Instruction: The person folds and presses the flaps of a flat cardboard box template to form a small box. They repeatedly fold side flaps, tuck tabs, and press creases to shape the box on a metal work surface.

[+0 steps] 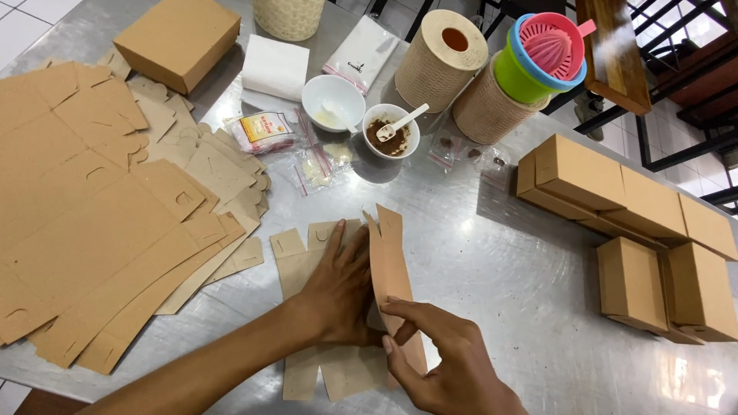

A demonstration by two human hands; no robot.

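A flat brown cardboard box blank (300, 265) lies on the metal table (500, 253) in front of me. My left hand (342, 292) presses flat on its middle, fingers spread. My right hand (442, 357) pinches the blank's right side panel (388, 265) and holds it folded upright. The lower part of the blank (338, 376) sticks out under both hands.
A big pile of unfolded cardboard blanks (92, 207) covers the left. Several finished brown boxes (638, 230) stand at the right, another box (178, 40) far left. Two white bowls (361, 115), small sachets (265, 131), woven rolls (442, 61) and a colourful juicer (542, 54) sit behind.
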